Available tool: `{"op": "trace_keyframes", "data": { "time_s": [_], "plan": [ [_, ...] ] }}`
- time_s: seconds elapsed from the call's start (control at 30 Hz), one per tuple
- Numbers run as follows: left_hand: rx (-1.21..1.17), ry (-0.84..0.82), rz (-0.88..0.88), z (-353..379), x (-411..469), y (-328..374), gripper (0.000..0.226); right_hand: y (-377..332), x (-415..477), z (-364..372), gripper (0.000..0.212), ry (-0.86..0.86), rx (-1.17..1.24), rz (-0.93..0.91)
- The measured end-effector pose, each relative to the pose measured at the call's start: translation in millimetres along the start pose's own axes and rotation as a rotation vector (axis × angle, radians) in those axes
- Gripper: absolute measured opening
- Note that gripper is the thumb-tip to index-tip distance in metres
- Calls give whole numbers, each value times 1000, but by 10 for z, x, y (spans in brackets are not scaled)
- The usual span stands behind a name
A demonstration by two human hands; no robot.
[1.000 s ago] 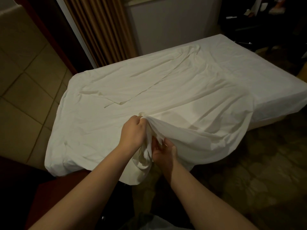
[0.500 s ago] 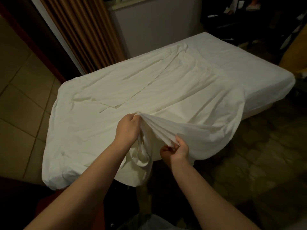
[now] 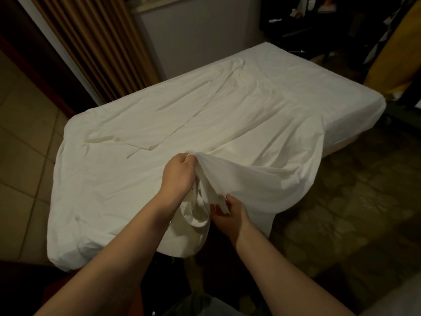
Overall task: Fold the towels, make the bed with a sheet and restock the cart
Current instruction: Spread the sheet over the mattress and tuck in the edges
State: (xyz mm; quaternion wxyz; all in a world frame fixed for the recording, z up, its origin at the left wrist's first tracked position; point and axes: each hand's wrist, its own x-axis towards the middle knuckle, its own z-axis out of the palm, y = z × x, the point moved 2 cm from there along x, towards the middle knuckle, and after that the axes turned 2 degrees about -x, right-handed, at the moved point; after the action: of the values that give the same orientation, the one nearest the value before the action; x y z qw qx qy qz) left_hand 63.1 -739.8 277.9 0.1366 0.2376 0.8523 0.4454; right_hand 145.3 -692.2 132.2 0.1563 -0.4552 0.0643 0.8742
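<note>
Left hand (image 3: 180, 176) has the sheet (image 3: 205, 110) bunched up at the bed's (image 3: 355, 115) near edge, right hand (image 3: 227, 213) pinching a fold just below it. The rest spreads away toward the far end.

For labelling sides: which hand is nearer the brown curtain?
Left. The left hand grips the white sheet over the bed, on the curtain side; the right hand pinches the sheet's edge farther away.
</note>
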Motion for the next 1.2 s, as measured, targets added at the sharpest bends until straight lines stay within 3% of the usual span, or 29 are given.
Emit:
{"op": "trace_keyframes", "data": {
  "time_s": [0.07, 0.17, 0.2, 0.27, 0.47, 0.67, 0.87, 1.03, 1.2],
  "plan": [
    [-2, 6, -1, -5, 21, -7, 35, 24, 94, 51, 31, -93, 194, 39],
    [-12, 10, -10, -33, 43, -10, 29, 38, 38, 131, 21, -257, 244, 29],
    [-25, 11, -15, -43, 52, -9, 26, 38, -4, 158, 21, -260, 142, -11],
    [-61, 16, -36, -55, 71, -4, 27, -17, -40, 243, 20, -231, 251, 72],
    [-126, 48, -72, -93, 115, -41, 31, 29, -148, 371, 18, -189, 212, 35],
    [-177, 88, -101, -162, 165, -53, 33, -15, -159, 419, 30, -169, 132, 45],
    [-196, 75, -121, -144, 168, -114, 30, -61, -70, 338, 33, -37, 99, -79],
    [-228, 83, -113, -153, 171, -121, 20, -191, -82, 346, 32, -41, 161, -185],
    [-236, 72, -103, -182, 184, -106, 20, -337, -148, 389, 15, -31, 114, -305]
  ]
}}
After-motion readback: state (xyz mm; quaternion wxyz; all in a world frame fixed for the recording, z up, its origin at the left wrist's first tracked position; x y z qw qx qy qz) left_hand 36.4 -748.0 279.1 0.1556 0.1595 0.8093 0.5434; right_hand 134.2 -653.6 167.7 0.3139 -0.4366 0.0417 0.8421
